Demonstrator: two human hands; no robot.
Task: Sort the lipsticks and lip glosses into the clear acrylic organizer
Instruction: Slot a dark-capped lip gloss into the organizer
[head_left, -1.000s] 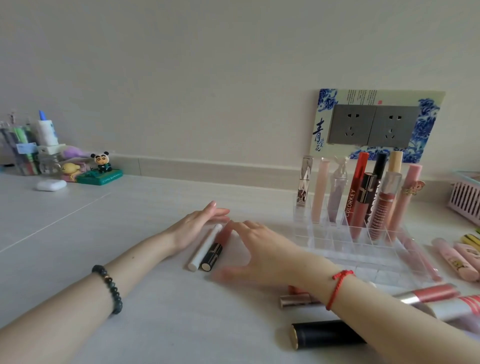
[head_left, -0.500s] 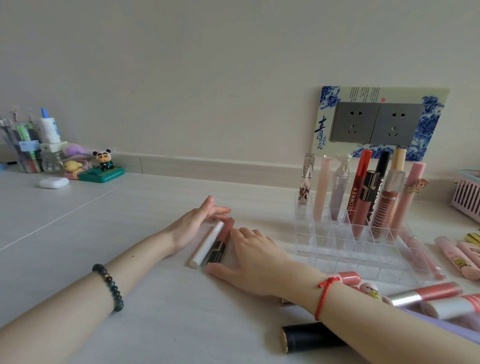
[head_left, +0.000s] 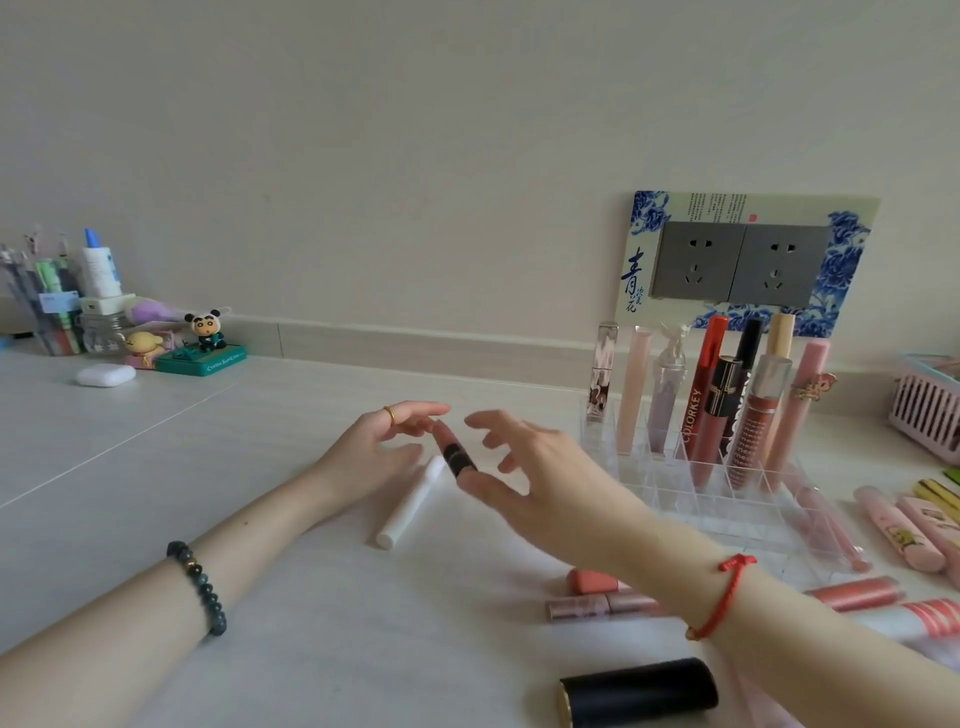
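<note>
Grip: right hand (head_left: 535, 478) spread, released, thumb touching dark lipstick (head_left: 457, 457); left hand (head_left: 382, 447) fingertips at its far end, hold unclear | Lipstick: tilted, left of clear organizer (head_left: 753, 519) | White tube (head_left: 410, 501): on surface (head_left: 337, 623)

I see open tabletop (head_left: 234, 467) at left of frame; at right, upright lip glosses (head_left: 748, 415) crowd the acrylic organizer's (head_left: 727, 504) rear row, and loose tubes (head_left: 852, 592) ring it.

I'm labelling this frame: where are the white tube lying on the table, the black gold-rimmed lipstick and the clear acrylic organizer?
White plastic tube (head_left: 410, 506), head view, mid-barrel.
Black cylindrical lipstick with gold rim (head_left: 644, 688), head view, middle of its case.
Clear acrylic organizer (head_left: 722, 501), head view, bare front divider walls.
</note>
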